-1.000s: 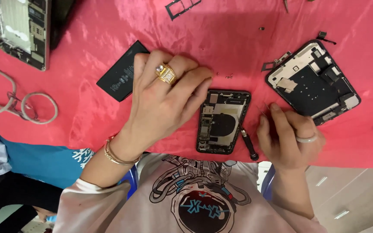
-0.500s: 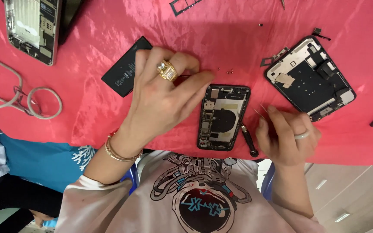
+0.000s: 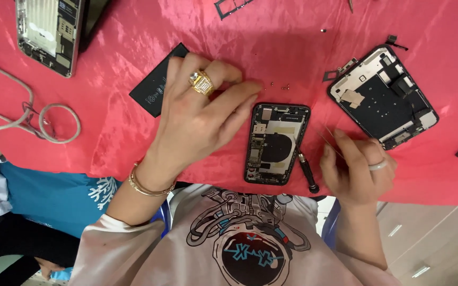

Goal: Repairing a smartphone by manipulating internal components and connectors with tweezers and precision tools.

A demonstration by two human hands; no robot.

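The opened black phone (image 3: 276, 143) lies flat on the red cloth (image 3: 133, 148) of the bench, near its front edge, between the two hands. The left hand (image 3: 202, 119) rests palm down with its fingers (image 3: 242, 103) spread and loose. It grips nothing, and the fingertips reach the phone's left rim. The right hand (image 3: 356, 169) has its fingers pinched around thin tweezers (image 3: 328, 139), whose tips point toward the phone's right side (what they hold, if anything, is too small to tell).

For clean work here, I judge that the left fingertips should press the frame down firmly so it cannot slide on the slippery cloth. The right wrist should stay planted on the bench so the tweezer tips move steadily. The small screwdriver (image 3: 306, 172) lies just beside the phone. The loose screws (image 3: 279, 85) sit near the left fingertips and are easily swept away, so they want care.
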